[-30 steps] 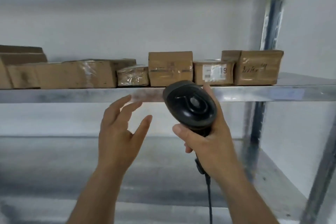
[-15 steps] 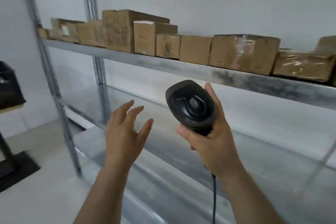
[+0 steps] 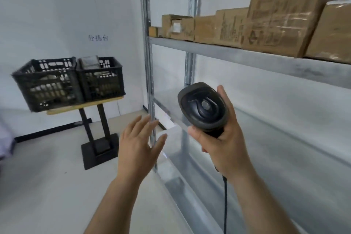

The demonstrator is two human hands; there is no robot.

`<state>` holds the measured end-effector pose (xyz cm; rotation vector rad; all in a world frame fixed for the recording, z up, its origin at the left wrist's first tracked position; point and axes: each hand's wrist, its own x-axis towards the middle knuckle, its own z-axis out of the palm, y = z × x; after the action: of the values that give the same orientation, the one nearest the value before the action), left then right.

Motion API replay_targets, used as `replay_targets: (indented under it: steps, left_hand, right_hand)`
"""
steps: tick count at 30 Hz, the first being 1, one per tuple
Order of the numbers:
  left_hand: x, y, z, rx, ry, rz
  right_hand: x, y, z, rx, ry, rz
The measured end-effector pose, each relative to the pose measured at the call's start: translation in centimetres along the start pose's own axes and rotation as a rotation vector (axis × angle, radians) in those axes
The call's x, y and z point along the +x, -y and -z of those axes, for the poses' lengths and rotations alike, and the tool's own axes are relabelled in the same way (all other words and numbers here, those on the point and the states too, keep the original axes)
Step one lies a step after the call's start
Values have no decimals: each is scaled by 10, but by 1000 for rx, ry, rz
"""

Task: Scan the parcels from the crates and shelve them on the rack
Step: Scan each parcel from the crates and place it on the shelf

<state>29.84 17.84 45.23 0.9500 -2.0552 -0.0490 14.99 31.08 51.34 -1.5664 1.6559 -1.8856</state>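
Scanner (image 3: 203, 108), black, corded: gripped upright in right hand (image 3: 223, 146), fingers wrapped round its handle. Left hand (image 3: 139, 142): fingers spread, holding nothing, just left of the scanner. Parcels (image 3: 277, 23), brown cardboard: in a row on the rack (image 3: 266, 62) shelf above the right hand. Crates (image 3: 72, 83), two, black: on a bench (image 3: 83, 107) far left of the left hand, contents apparently further parcels, blurred.
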Motion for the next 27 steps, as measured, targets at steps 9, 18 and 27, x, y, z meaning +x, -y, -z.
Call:
replay_targets:
  steps: [9,18,27]
  left_hand:
    - [44,107,1,185,-55,105]
    - [114,181,-18,383,-72,169]
    - [171,254,-13,541,-77,259]
  right_hand:
    - [84,-52,-95,131,179,35]
    - [187,-111,-175,263,302,27]
    - [269,-146,-261,351,407,39]
